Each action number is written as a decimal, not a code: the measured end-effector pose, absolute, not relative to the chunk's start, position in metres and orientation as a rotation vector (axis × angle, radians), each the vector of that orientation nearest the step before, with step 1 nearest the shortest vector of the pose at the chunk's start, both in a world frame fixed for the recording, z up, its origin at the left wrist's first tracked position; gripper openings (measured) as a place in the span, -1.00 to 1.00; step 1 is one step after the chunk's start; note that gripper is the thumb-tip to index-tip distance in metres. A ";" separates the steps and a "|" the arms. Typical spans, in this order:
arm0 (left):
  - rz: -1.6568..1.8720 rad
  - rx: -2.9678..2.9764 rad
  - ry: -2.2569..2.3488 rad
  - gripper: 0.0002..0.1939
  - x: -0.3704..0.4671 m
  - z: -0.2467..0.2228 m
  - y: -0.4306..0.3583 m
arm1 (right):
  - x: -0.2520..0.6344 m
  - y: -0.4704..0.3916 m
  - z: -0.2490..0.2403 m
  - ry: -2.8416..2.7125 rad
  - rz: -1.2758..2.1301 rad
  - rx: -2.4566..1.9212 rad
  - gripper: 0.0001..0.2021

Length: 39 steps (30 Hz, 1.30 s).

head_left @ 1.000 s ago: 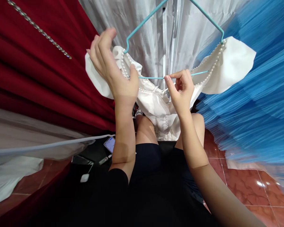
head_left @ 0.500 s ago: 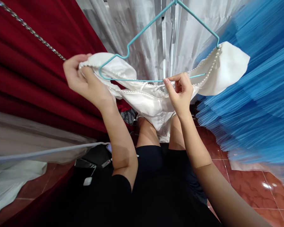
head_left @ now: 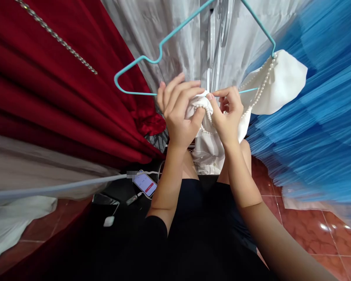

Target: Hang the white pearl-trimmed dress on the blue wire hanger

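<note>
A white garment with pearl-beaded edging point(head_left: 283, 84) hangs by one side from the right shoulder of a light blue clothes hanger point(head_left: 179, 26). The hanger's left shoulder is bare. Near the middle of its bottom bar, my left hand point(head_left: 181, 111) is closed on a bunched part of the garment, thumb below and fingers partly fanned above. My right hand point(head_left: 228, 113) pinches the bottom bar just beside it, thumb against forefinger. Fingers hide part of the bar and the gathered cloth. The garment's lower part drops between my knees.
Dark red fabric point(head_left: 61, 89) with a beaded chain hangs at the left, blue tulle point(head_left: 318, 128) at the right. Behind the hanger are white drapes point(head_left: 175, 47). A lit phone point(head_left: 146, 183) with a cable lies on a black surface by my left arm. The floor point(head_left: 310, 230) is red tile.
My left hand has moved right and inward with the beaded edge, from the hanger's left end to its middle. That side of the garment is now bunched. My right hand stays at the bar.
</note>
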<state>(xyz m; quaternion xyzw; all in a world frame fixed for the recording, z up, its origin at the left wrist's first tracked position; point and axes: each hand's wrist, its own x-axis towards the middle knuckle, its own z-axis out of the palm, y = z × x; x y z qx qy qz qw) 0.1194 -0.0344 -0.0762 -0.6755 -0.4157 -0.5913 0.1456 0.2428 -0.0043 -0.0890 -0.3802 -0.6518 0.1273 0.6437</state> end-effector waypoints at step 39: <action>-1.559 -2.140 -1.469 -0.84 0.104 -0.081 -0.015 | 0.362 0.040 -0.034 -1.238 -0.229 -0.948 -0.72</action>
